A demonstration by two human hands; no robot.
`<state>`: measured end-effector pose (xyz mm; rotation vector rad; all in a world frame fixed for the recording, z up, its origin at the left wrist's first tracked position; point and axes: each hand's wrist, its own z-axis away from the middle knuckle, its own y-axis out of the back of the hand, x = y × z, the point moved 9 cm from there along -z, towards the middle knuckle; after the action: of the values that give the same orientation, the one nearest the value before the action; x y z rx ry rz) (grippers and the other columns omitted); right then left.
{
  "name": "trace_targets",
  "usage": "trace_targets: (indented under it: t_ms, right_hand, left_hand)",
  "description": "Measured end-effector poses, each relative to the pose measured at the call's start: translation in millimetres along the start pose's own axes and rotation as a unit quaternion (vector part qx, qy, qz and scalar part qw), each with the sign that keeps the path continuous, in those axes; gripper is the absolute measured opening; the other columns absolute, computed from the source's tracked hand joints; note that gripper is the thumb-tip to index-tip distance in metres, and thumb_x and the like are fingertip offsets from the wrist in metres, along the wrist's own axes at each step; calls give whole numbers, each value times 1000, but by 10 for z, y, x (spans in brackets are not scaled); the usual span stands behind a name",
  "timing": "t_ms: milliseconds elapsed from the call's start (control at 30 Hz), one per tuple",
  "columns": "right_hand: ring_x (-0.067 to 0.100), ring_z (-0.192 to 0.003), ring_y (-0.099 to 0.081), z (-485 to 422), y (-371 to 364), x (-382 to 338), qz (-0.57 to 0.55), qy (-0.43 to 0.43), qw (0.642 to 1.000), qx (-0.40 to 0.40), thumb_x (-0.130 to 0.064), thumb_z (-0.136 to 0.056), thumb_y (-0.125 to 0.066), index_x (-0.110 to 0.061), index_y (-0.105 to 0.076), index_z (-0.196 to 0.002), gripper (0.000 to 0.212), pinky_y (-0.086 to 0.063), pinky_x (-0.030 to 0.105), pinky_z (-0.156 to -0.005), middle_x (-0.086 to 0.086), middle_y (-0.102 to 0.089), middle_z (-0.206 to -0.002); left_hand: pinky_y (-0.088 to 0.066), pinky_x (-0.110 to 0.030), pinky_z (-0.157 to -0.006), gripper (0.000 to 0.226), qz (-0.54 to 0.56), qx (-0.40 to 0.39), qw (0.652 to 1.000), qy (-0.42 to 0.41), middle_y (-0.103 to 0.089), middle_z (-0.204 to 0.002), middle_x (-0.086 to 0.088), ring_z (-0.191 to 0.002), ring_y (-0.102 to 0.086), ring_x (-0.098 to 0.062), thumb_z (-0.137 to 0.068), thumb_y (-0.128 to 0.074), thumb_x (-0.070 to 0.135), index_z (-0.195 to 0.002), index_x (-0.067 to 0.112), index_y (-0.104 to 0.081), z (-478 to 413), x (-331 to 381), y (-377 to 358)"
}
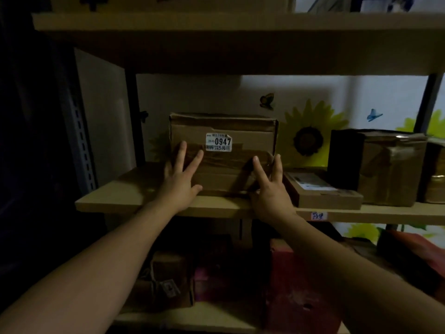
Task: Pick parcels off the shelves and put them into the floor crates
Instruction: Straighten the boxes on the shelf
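A brown cardboard parcel [224, 131] with a white sticker reading 0947 stands on the middle shelf board [115, 201]. My left hand [180, 182] lies with straight, spread fingers at the parcel's lower left front. My right hand [269, 189] reaches with straight fingers to its lower right front corner. Neither hand curls round the parcel. Whether the fingertips touch the cardboard is hard to tell in the dim light.
A flat small box [322, 191] lies right of the parcel, then a black box [344, 155] and a larger taped carton [395, 169]. The shelf below holds a brown parcel [168, 280] and reddish packages [296, 285]. An upper shelf board [216, 39] hangs overhead. A metal upright [81, 141] stands left.
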<state>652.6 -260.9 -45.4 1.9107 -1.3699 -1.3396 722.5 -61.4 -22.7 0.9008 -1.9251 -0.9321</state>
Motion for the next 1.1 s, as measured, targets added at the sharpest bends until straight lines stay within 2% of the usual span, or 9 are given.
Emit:
trace_targets:
  t_ms: [133, 233, 300, 367, 467, 667, 767, 933, 1100]
  right_hand:
    - [29, -148, -3, 21, 19, -9, -9, 8, 1000, 12, -21, -93, -59, -51, 7, -147, 91, -33, 50, -112, -7, 40, -150]
    - [27, -148, 7, 106, 41, -23, 6, 16, 999, 47, -28, -91, -62, -48, 1, -149, 88, -23, 51, -117, -8, 35, -153]
    - [27, -148, 8, 202, 30, -93, 26, 34, 996, 78, -32, -92, -61, -46, -2, -150, 85, -20, 51, -118, -5, 29, -156]
    - [28, -148, 9, 318, -71, -257, 50, 54, 994, 77, -34, -93, -59, -42, -4, -151, 80, -15, 51, -119, 0, 24, -158]
    - [29, -147, 12, 561, -380, -638, 71, 81, 993, 42, -37, -95, -54, -37, -9, -153, 73, -7, 47, -120, 6, 17, -160]
    - [29, -147, -3, 958, -1135, -1392, 79, 164, 983, -24, -32, -96, -54, -29, -23, -152, 64, -16, 44, -120, 9, -4, -160]
    - [25, -147, -10, 1000, -1547, -1581, 67, 155, 983, -72, -33, -97, -52, -27, -25, -151, 61, -21, 41, -119, 6, -13, -158]
    - [24, -136, -31, 1091, -2246, -1654, 37, 102, 982, -153, -32, -97, -51, -23, -33, -147, 54, -32, 33, -109, 3, -34, -147]
    - [28, -135, -32, 1173, -2886, -1654, 67, 70, 966, -238, -34, -96, -49, -21, -30, -149, 58, -32, 39, -109, 6, -32, -150]
  left_hand:
    - [-17, -56, -114, 81, -18, -27, 999, -16, 39, -143, 24, -143, 4, -33, -91, -55, 33, -140, 56, 7, 99, -131, -66]
    - [-14, -52, -116, 65, -24, -57, 997, -43, 25, -152, 19, -145, -1, -30, -94, -42, 45, -144, 50, 0, 324, -391, -134]
    - [-5, -44, -118, 65, -105, -55, 990, -77, 11, -157, 10, -146, 1, -21, -94, -38, 50, -146, 44, 0, 507, -572, -153]
    - [1, -39, -116, 67, -166, -34, 979, -113, 7, -158, 6, -145, 6, -15, -94, -37, 52, -147, 40, 3, 655, -763, -128]
    - [8, -36, -115, 72, -184, -4, 974, -131, 11, -158, 3, -144, 12, -15, -93, -41, 50, -147, 38, 6, 794, -1077, -44]
    - [13, -33, -113, 78, -175, 12, 977, -120, 32, -147, 8, -133, 32, -7, -93, -45, 46, -142, 36, 16, 1023, -1760, -17]
    - [6, -33, -114, 76, -141, -16, 985, -101, 29, -152, 8, -138, 27, -10, -93, -46, 45, -146, 37, 9, 1152, -2117, -129]
    - [-15, -39, -114, 67, -86, -82, 991, -58, 5, -157, 7, -144, 2, -20, -94, -48, 40, -148, 35, -10, 1342, -2537, -456]
    - [-28, -40, -110, 71, -107, -142, 984, -28, -9, -151, -1, -136, -17, -25, -90, -53, 39, -148, 36, -10, 1377, -2781, -884]
